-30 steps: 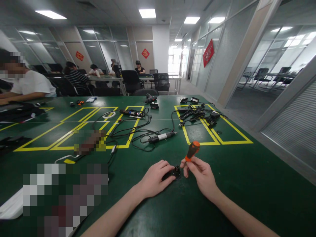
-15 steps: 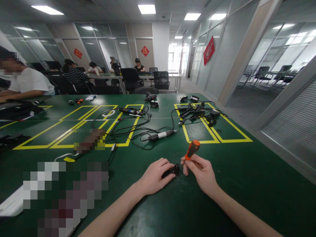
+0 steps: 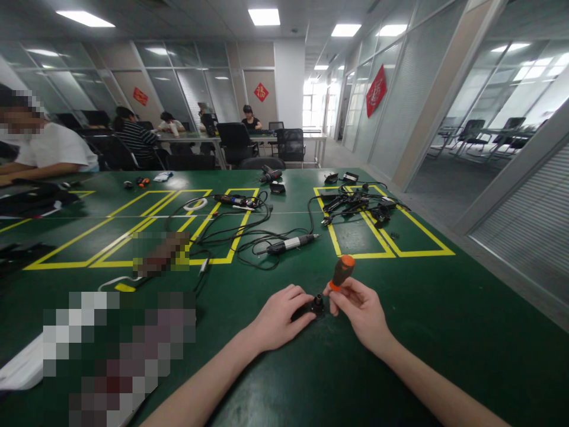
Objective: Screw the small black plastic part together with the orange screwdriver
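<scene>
My left hand (image 3: 284,317) rests on the green tabletop, its thumb and fingers closed round a small black part (image 3: 317,304) with a short round post standing up from it. Just to the right, my right hand (image 3: 360,311) grips a screwdriver (image 3: 342,273) with an orange and black handle. The handle points up and leans slightly to the right. Its shaft and tip are hidden behind the fingers, so I cannot tell whether the tip touches the black part.
Beyond my hands lies a grey and black electric screwdriver (image 3: 291,244) with looping black cables. A tangle of black parts (image 3: 351,201) sits back right. A power drill (image 3: 270,174) lies at the far edge. A person in a white shirt (image 3: 57,145) sits at left.
My right hand has shifted slightly left, bringing the screwdriver nearer the black part, and its handle sits a little lower. My left hand has stayed in place.
</scene>
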A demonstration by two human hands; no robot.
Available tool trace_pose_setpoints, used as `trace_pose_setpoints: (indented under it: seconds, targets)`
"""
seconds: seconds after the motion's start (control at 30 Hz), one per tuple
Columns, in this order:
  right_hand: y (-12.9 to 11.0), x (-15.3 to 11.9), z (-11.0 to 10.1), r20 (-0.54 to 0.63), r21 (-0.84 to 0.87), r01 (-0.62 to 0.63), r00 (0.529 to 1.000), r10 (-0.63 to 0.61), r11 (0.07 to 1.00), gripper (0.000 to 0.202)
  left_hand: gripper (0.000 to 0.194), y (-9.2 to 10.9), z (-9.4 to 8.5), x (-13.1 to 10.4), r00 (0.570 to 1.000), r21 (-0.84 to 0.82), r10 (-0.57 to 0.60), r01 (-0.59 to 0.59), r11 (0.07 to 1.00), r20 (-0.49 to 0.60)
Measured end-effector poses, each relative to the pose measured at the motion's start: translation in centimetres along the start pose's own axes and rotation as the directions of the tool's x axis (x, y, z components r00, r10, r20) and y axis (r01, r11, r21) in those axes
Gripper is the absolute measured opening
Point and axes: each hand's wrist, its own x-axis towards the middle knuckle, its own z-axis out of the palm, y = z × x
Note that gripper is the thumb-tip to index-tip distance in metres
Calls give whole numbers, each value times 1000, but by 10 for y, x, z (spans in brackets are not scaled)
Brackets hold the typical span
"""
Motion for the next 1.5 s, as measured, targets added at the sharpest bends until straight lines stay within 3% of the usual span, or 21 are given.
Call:
trace_pose_setpoints:
  seconds: [0.17,0.37,0.63,0.8,1.5]
  targets:
    - [-1,-1,1,37,29,10,999,-11,1000,28,19,0,0,0,1000,2,3,-3,1000,-6]
    - [-1,-2,2,-23,-10,-2,1000,2,1000,26,19,0,0,0,1000,4,4,-4,1000,-4]
    - [0,-1,1,50,-1,40,998,-40,999,21,19,0,1,0,1000,17,-10,10,1000,6]
    - [3,-2,0,29,52,34,999,-36,998,23,17,1,1,0,1000,12,-7,7,1000,7]
    - [3,-1,0,6,-6,7,1000,-7,1000,26,18,1,0,1,1000,7,2,-1,1000,-7]
